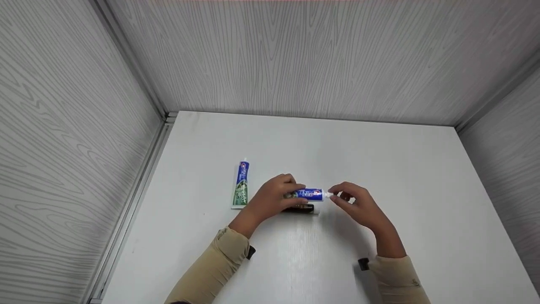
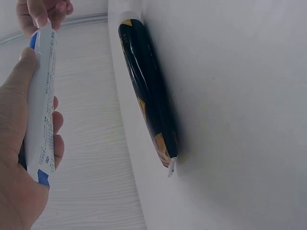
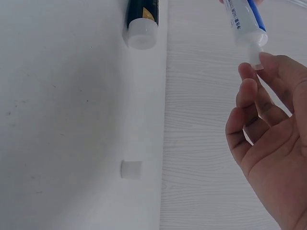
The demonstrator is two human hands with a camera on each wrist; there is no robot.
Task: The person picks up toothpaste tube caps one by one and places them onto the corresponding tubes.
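Note:
My left hand (image 1: 272,196) grips a blue, green and white toothpaste tube (image 1: 311,194) around its body, holding it level above the table. The tube's white printed back (image 2: 42,105) shows in the left wrist view. At the nozzle end, my right hand (image 1: 358,204) pinches the small white tip (image 3: 255,60) between thumb and index finger. A dark tube with gold patches and a white cap (image 2: 148,86) lies on the table under the left hand, which partly hides it from the head view.
Another blue and green toothpaste tube (image 1: 241,183) lies left of the hands, nozzle pointing away. A small loose white cap (image 3: 131,169) sits on the white table (image 1: 379,156). Wood-grain panels (image 1: 287,59) rise at the back and sides.

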